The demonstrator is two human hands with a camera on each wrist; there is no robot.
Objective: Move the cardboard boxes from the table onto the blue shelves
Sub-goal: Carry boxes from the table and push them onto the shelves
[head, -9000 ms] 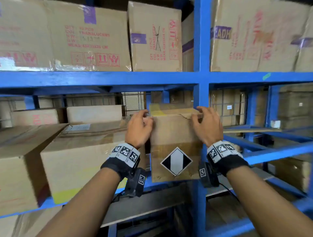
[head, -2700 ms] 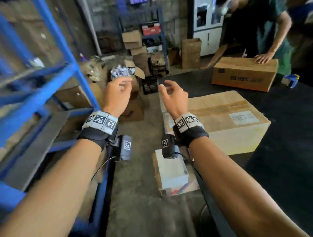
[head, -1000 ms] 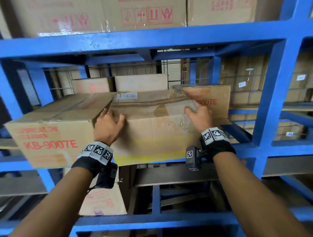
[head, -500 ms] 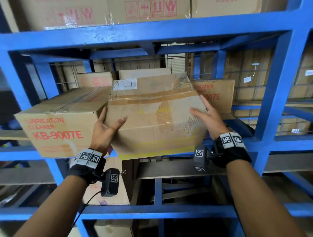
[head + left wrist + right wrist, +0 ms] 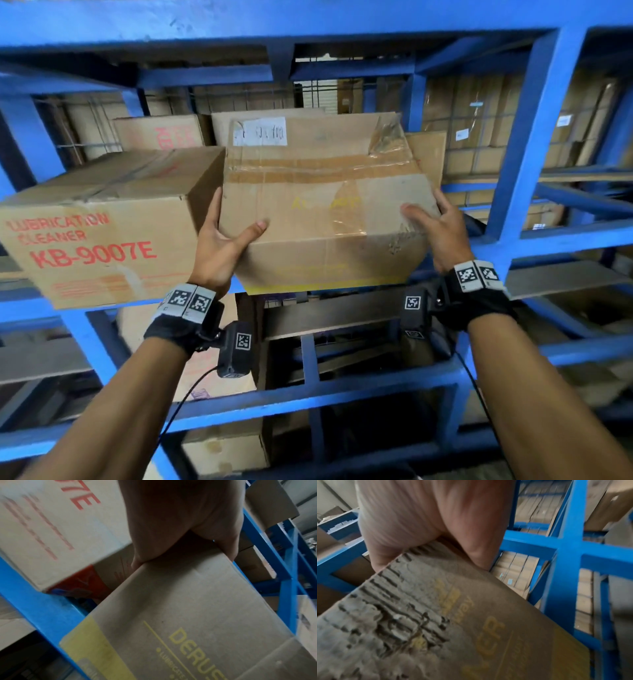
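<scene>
A taped cardboard box (image 5: pixel 318 205) with a white label and faded yellow print hangs tilted at the front of the blue shelf (image 5: pixel 565 236), its taped face turned toward me. My left hand (image 5: pixel 222 240) grips its left front corner, thumb on the taped face and fingers along the side. My right hand (image 5: pixel 435 226) grips the right front corner the same way. In the left wrist view the left hand (image 5: pixel 171 520) straddles the box edge (image 5: pixel 197 608). The right wrist view has the right hand (image 5: pixel 428 513) on the torn corner of the box (image 5: pixel 453 622).
A box printed KB-9007E (image 5: pixel 102 226) sits on the same shelf, close against the left hand. More boxes (image 5: pixel 157 132) stand behind. A blue upright post (image 5: pixel 527 137) rises just right of the held box. Another box (image 5: pixel 226 445) lies on a lower level.
The box lay flat on the shelf a second ago; now it is tipped with its taped face toward me. Both hands have slid from its front face down to its front corners.
</scene>
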